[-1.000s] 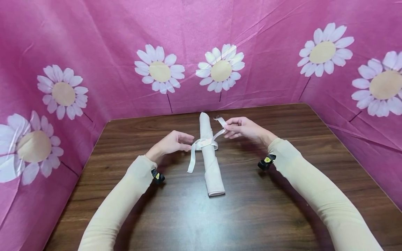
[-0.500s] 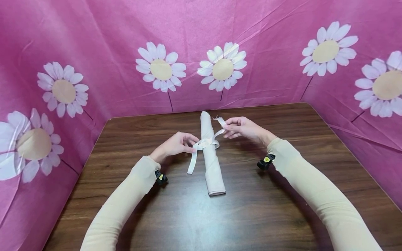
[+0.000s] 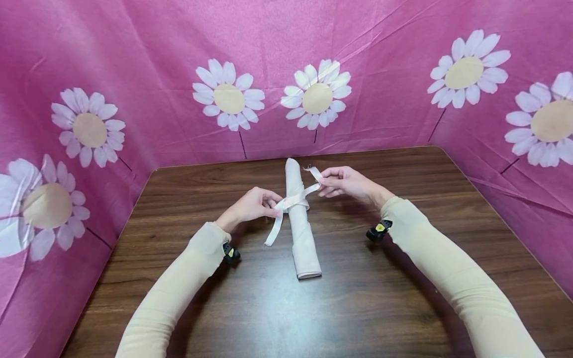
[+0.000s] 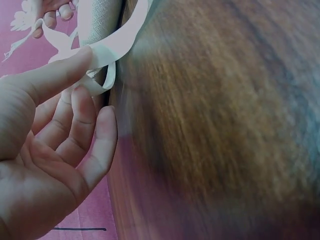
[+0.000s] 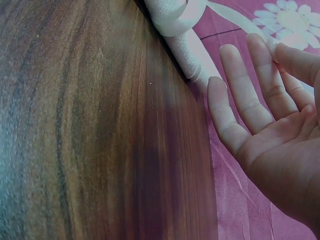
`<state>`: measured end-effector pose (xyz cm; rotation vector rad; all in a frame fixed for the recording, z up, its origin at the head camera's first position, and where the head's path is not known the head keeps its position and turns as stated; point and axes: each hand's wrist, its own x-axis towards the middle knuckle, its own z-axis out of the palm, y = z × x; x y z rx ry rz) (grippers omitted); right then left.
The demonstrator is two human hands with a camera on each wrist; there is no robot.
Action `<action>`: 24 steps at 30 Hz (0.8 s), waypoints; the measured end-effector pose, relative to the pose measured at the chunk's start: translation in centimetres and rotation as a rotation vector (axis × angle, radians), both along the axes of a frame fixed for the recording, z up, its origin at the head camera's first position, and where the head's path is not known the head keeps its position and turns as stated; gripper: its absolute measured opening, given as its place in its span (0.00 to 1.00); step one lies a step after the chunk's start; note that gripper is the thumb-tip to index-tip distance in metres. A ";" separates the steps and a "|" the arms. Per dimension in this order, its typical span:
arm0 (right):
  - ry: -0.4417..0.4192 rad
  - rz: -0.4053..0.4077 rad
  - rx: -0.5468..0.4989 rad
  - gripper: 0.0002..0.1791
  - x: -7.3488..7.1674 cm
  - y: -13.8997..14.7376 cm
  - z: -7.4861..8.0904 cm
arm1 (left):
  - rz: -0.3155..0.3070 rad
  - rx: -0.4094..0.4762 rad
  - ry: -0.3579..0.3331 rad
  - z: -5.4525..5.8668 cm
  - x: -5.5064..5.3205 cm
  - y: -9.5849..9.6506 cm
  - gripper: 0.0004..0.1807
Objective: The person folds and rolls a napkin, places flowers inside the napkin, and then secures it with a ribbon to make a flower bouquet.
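A rolled white cloth (image 3: 305,248) lies lengthwise on the brown wooden table (image 3: 358,298), and a white ribbon (image 3: 293,201) crosses round its middle. My left hand (image 3: 254,205), just left of the roll, pinches the ribbon between thumb and fingers; in the left wrist view the thumb tip lies on the ribbon (image 4: 117,47). From that pinch a loose tail hangs down towards the table. At the roll's right side my right hand (image 3: 348,184) pinches the other ribbon end, which has a frayed tip pointing up. Its remaining fingers are spread loosely in the right wrist view.
A pink cloth backdrop (image 3: 268,30) printed with white daisies rises behind the table and along both sides. The table's back edge (image 3: 215,165) runs close behind the roll's far end. Each sleeve carries a small black wrist camera (image 3: 378,231).
My left hand has moved right to the ribbon beside the roll and taken hold of it. The ribbon's left tail has swung slightly left. My right hand keeps its pinch almost unmoved.
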<state>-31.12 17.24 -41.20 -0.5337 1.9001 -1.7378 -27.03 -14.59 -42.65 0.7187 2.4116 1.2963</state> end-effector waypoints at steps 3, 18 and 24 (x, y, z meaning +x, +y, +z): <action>-0.003 -0.002 -0.001 0.21 0.0 0.1 -0.1 | 0.016 -0.009 0.021 0.0 0.0 0.0 0.11; -0.014 -0.010 -0.001 0.21 0.3 0.3 0.0 | 0.084 0.022 0.034 -0.2 0.2 0.7 0.07; -0.019 -0.015 -0.005 0.19 0.3 0.3 -0.2 | 0.050 0.087 0.007 -0.4 0.3 0.6 0.07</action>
